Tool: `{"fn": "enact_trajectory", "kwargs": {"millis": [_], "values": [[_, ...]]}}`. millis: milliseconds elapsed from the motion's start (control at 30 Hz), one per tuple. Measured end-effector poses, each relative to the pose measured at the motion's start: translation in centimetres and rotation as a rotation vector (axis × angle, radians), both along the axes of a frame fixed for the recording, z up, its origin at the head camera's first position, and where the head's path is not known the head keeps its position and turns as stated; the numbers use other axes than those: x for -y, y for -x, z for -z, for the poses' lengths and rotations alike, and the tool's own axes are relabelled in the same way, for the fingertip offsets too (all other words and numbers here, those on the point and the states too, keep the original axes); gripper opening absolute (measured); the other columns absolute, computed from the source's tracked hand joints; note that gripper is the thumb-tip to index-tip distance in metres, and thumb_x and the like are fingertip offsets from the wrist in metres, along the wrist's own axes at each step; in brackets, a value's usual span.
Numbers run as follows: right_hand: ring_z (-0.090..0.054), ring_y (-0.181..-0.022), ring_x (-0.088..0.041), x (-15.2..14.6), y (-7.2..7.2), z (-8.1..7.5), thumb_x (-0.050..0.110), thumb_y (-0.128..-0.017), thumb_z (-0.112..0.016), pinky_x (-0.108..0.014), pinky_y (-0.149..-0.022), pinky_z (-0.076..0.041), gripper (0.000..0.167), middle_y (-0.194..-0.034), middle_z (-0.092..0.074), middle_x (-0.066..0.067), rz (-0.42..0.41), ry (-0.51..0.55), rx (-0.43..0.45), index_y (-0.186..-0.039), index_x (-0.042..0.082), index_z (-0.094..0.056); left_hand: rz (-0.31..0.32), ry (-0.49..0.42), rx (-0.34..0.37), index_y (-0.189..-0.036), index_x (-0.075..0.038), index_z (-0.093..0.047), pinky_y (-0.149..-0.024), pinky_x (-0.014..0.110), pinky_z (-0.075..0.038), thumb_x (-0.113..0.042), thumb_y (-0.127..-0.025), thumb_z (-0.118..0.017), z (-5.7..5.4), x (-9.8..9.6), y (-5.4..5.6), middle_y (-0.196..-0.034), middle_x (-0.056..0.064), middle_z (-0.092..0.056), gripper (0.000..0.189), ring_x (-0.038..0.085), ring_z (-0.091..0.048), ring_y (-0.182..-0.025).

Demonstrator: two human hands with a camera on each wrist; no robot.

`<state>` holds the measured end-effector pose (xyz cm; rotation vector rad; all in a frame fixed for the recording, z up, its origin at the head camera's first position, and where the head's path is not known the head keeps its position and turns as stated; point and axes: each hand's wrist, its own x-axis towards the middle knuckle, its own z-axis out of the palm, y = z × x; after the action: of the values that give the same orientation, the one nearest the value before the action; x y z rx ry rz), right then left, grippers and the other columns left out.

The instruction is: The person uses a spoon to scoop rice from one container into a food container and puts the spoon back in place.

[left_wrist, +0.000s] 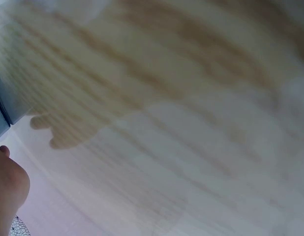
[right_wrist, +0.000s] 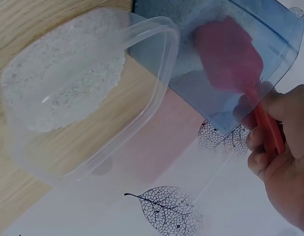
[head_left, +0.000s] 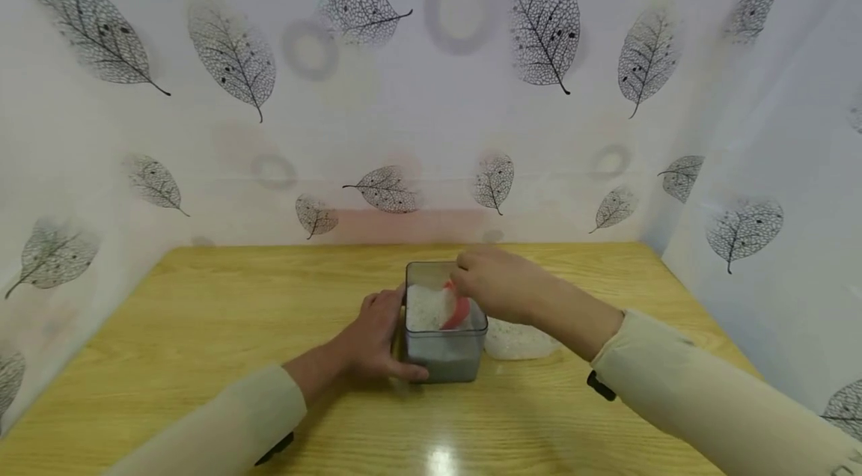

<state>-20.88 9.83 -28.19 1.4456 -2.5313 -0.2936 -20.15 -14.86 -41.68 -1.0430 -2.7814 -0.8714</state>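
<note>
**Red scoop [head_left: 456,311] inside smoky plastic bin [head_left: 444,360], right hand [head_left: 501,281] on the handle**

Head view: The bin stands upright on the wood-grain table [head_left: 236,326] and contains white grains [head_left: 426,309]. The scoop is tilted within it, among the grains. The left hand [head_left: 378,337] rests against the bin's left side, thumb at the near wall, fingers released rather than clenched. A clear tub [head_left: 518,343] sits just right of the bin, partly hidden by the right forearm.

Left wrist view: Only a corner of the bin and part of a hand appear at the left edge; finger state cannot be told here.

Right wrist view: Right fingers grasp the scoop's handle; its blade shows through the bin wall. The tub also contains white grains.
</note>
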Motion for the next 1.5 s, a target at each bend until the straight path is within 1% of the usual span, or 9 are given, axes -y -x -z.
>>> {"fn": "enact_trajectory", "kwargs": {"millis": [133,267,400,567,700,867,1133,1267,1500], "values": [[-0.046,-0.074,-0.016,-0.8,-0.1,0.3,0.005,-0.095,-0.062,-0.031,-0.072,-0.045,0.008,-0.082,-0.052,-0.002,-0.041,0.059,-0.044,-0.087,0.008,-0.062,-0.002,-0.001,0.003,-0.159,-0.011,-0.016,-0.113,0.052,-0.022,-0.072,-0.065,-0.078,0.0,0.0,0.0,-0.152,-0.002,-0.041,0.128,0.019,-0.037,-0.137],[-0.037,-0.069,-0.015,-1.6,-0.1,0.6,0.012,-0.097,-0.063,-0.029,-0.066,-0.039,0.016,-0.077,-0.045,-0.001,-0.069,0.116,-0.066,-0.082,0.010,-0.058,-0.011,0.000,0.009,-0.159,-0.009,-0.016,-0.113,0.052,-0.021,-0.073,-0.064,-0.078,-0.1,0.1,0.0,-0.151,-0.001,-0.042,0.129,0.019,-0.037,-0.138],[-0.041,-0.071,-0.015,-2.3,-0.2,0.9,0.016,-0.097,-0.064,-0.030,-0.068,-0.042,0.014,-0.078,-0.048,-0.001,-0.077,0.170,-0.053,-0.085,0.009,-0.060,-0.011,0.007,0.011,-0.159,-0.009,-0.015,-0.114,0.053,-0.021,-0.072,-0.064,-0.078,0.1,0.2,0.0,-0.153,0.000,-0.040,0.130,0.021,-0.037,-0.139],[-0.046,-0.075,-0.014,-2.9,-0.3,1.3,0.018,-0.097,-0.064,-0.030,-0.071,-0.046,0.011,-0.083,-0.050,0.000,-0.047,0.227,0.023,-0.090,0.009,-0.064,-0.006,0.009,0.001,-0.159,-0.010,-0.015,-0.114,0.053,-0.022,-0.074,-0.064,-0.077,0.3,0.1,0.1,-0.155,0.000,-0.039,0.130,0.022,-0.037,-0.139],[-0.050,-0.077,-0.013,-3.1,-0.5,1.1,0.019,-0.098,-0.064,-0.030,-0.073,-0.048,0.011,-0.087,-0.054,0.000,-0.024,0.245,0.063,-0.096,0.009,-0.067,-0.007,0.013,0.002,-0.159,-0.010,-0.016,-0.114,0.053,-0.022,-0.074,-0.064,-0.077,0.3,0.1,0.1,-0.154,0.000,-0.040,0.130,0.022,-0.037,-0.139],[-0.054,-0.081,-0.014,-3.4,-0.7,1.4,0.018,-0.098,-0.063,-0.030,-0.075,-0.050,0.014,-0.092,-0.057,-0.001,0.010,0.276,0.055,-0.103,0.006,-0.068,-0.005,0.005,0.002,-0.158,-0.010,-0.018,-0.114,0.053,-0.022,-0.073,-0.065,-0.078,0.1,0.2,0.1,-0.154,0.000,-0.040,0.128,0.021,-0.037,-0.138],[-0.058,-0.088,-0.015,-4.6,-1.2,3.6,0.016,-0.096,-0.066,-0.031,-0.078,-0.052,0.016,-0.097,-0.060,-0.002,0.049,0.393,0.023,-0.107,0.004,-0.063,0.011,-0.003,-0.007,-0.158,-0.014,-0.019,-0.113,0.053,-0.023,-0.074,-0.064,-0.077,0.2,-0.1,0.3,-0.151,-0.004,-0.041,0.125,0.019,-0.038,-0.137],[-0.058,-0.089,-0.015,-5.0,-1.3,4.2,0.015,-0.096,-0.066,-0.031,-0.079,-0.053,0.016,-0.099,-0.060,-0.002,0.080,0.456,0.043,-0.107,0.005,-0.062,0.009,-0.004,0.000,-0.157,-0.016,-0.019,-0.113,0.052,-0.023,-0.074,-0.064,-0.077,0.2,-0.2,0.3,-0.150,-0.005,-0.042,0.124,0.019,-0.038,-0.137],[-0.055,-0.088,-0.012,-5.1,-1.2,5.0,0.014,-0.099,-0.062,-0.030,-0.077,-0.051,0.013,-0.100,-0.059,-0.002,0.092,0.583,0.081,-0.108,0.006,-0.060,0.004,-0.005,0.022,-0.158,-0.017,-0.018,-0.114,0.053,-0.021,-0.073,-0.065,-0.077,0.2,0.0,0.3,-0.152,-0.003,-0.040,0.124,0.020,-0.037,-0.139]]}}
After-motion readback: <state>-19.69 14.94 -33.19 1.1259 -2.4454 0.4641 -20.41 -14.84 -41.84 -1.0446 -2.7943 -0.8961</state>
